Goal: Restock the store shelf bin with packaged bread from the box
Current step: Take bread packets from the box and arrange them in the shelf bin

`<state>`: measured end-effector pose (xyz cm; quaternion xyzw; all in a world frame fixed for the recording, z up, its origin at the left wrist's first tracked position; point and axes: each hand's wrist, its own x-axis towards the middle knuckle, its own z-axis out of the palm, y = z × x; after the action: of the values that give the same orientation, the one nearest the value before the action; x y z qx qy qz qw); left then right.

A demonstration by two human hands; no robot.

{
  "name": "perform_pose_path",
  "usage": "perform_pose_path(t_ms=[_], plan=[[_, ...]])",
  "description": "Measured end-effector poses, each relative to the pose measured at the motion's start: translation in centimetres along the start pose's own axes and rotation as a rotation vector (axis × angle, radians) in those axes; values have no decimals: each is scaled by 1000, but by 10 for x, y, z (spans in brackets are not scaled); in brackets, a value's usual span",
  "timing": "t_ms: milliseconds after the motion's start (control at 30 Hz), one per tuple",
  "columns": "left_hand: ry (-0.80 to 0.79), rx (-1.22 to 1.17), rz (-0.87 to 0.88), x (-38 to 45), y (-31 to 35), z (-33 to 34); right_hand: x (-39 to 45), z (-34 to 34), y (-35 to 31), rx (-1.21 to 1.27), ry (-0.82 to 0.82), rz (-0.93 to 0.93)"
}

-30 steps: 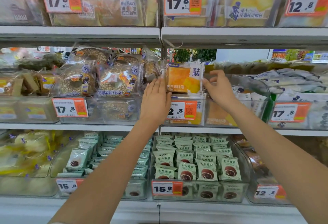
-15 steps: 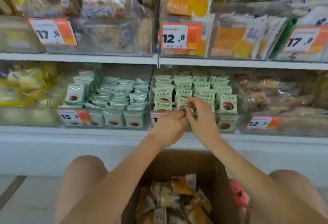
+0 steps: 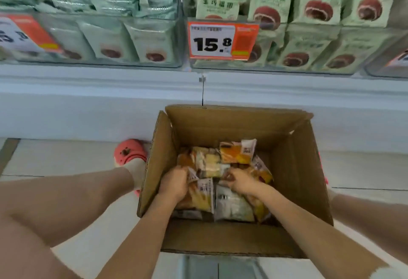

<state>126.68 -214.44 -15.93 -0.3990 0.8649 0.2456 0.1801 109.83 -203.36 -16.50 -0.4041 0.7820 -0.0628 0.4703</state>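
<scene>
both hands are in the box (image 3: 293, 168): left hand (image 3: 174, 182) and right hand (image 3: 240, 181) each grip a bread pack (image 3: 237, 151). many packs remain; restocking appears unfinished, target bin out of view.

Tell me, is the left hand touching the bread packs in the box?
Touching. The head view shows the left hand down in the cardboard box, its curled fingers closed on the edge of a bread pack.

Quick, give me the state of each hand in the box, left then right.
Left hand: fingers curled onto a bread packet in the cardboard box, apparently gripping it.
Right hand: curled among the packets; a firm hold cannot be told.
</scene>
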Motion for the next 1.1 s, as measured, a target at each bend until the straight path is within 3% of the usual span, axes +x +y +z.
perform_pose_path(t_ms=[100,233,367,433,567,667,733,800,867,1000,1100], plan=[[-108,-92,-47,-6,-3,23,27,32,-24,57,-116,26],[-178,-147,-85,-9,-7,31,55,68,-51,236,-71,142],[-70,-382,-184,-2,-7,22,62,83,-53,291,74,187],[-19,-487,-245,-1,-6,19,52,79,-52,472,129,180],[36,-659,-430,-6,-4,18,19,46,-46,899,75,128],[48,-962,-569,-8,3,10,-14,12,-39,781,112,-22],[-17,-1330,-632,-12,10,2,-37,-7,-37,637,158,-103],[-160,-1701,-615,-13,17,-11,-55,-25,-35,588,201,-151],[-268,-1855,-483,-12,22,-18,-70,-39,-31,679,232,-170],[-231,-1900,-217,-18,47,-41,-95,-59,-26,1246,380,-159],[-165,-1868,-45,-23,63,-60,-108,-64,-24,1340,398,-126]])
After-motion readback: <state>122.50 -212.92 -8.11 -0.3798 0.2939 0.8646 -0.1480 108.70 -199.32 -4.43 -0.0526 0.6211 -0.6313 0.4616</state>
